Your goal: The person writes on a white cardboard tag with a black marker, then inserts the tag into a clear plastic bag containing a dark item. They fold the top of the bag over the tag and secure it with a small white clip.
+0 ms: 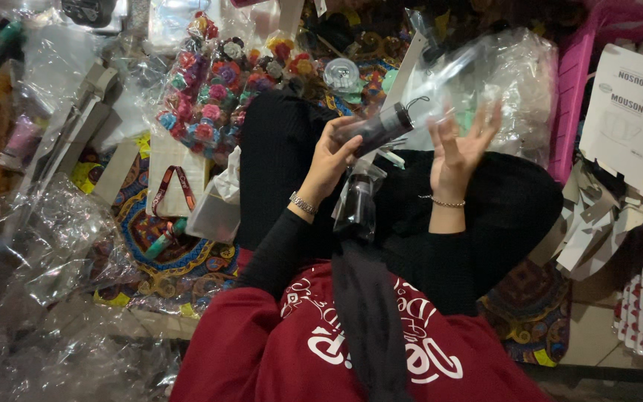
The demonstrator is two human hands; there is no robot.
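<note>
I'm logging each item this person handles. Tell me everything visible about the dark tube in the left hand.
The dark tube is a slim, dark grey to black cylinder, glossy like plastic, with a darker band or cap at its upper right end. It lies tilted, that end higher, above the lap. The left hand grips its lower end; clear film lies behind it. The right hand is spread open nearby, apart from it.

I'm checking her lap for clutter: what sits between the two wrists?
In the head view, a small clear bag with a dark item inside lies on the black lap between the left hand and right hand.
</note>
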